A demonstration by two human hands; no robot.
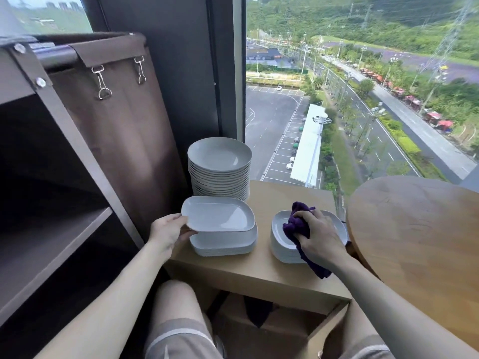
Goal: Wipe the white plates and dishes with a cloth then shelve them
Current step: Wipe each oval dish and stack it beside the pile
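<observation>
The left hand grips a dish by its edge; the right hand clutches a cloth, hiding much of 1 plate beneath.

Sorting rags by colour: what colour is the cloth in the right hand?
The cloth is dark purple; head view.

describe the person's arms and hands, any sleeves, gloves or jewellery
Both arms are bare up to the frame's edge, with no sleeves in view. The left hand and right hand wear no gloves, and no watch, ring or bracelet shows.
</observation>
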